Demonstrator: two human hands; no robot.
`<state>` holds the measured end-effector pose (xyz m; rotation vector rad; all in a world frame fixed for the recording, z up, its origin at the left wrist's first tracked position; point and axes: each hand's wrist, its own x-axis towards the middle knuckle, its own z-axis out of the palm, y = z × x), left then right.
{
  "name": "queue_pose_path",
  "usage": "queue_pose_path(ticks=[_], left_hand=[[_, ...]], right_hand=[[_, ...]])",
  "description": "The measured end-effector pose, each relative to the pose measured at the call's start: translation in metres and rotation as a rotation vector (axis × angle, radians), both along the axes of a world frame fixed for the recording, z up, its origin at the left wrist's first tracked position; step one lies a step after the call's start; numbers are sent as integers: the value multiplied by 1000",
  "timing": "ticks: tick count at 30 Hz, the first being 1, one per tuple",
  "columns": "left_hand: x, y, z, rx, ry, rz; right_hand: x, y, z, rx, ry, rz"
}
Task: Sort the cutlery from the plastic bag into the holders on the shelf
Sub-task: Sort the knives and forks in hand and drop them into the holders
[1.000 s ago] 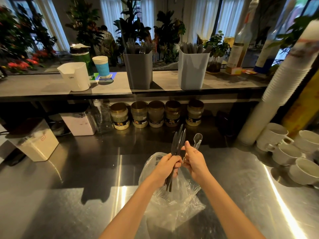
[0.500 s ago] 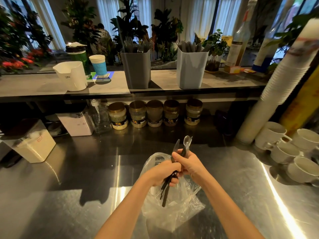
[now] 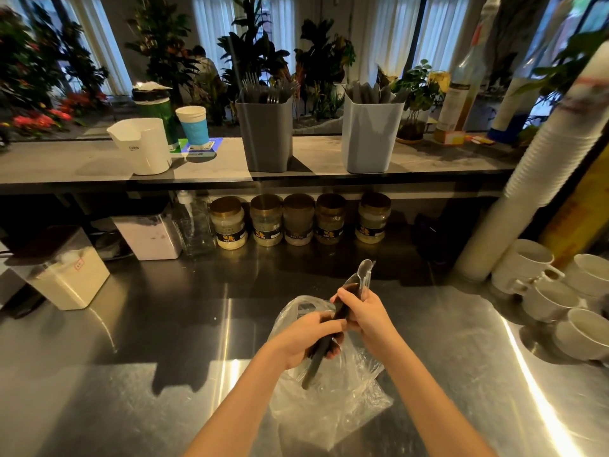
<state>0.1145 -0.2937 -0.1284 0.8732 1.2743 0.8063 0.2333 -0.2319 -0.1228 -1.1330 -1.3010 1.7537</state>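
A clear plastic bag [image 3: 333, 404] lies crumpled on the steel counter [image 3: 131, 374], under both hands. My left hand [image 3: 306, 338] is closed around the handles of a bundle of dark plastic cutlery [image 3: 316, 364]. My right hand [image 3: 365, 311] grips the upper part of the same bundle, along with a clear plastic spoon [image 3: 364, 273] that sticks up above it. On the shelf [image 3: 211, 166] behind stand a dark grey holder [image 3: 267, 136] with forks in it and a light grey holder [image 3: 370, 136] with dark cutlery.
A white pitcher [image 3: 145, 146] and a blue-banded cup [image 3: 194, 125] stand left on the shelf. Several jars [image 3: 296, 221] line up below it. White mugs [image 3: 560, 291] and a tall cup stack [image 3: 534, 166] crowd the right. White containers [image 3: 66, 275] sit left.
The hands have drawn together: the clear spoon, held apart by my right hand a second ago, is now pressed against the dark bundle, and the bundle has tilted right.
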Motion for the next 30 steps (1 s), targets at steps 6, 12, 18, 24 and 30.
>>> queue_pose_path(ticks=[6, 12, 18, 24, 30], left_hand=[[-11, -9, -9, 14, 61, -47], [-1, -7, -16, 17, -139, 52], [0, -3, -15, -89, -25, 117], [8, 6, -15, -175, -109, 289], [30, 16, -15, -132, -402, 781]], right_hand=[[6, 12, 2, -48, 99, -169], [14, 14, -4, -158, 277, -165], [20, 12, -2, -183, 292, -50], [17, 7, -1, -128, 304, -95], [10, 1, 3, -8, 307, -221]])
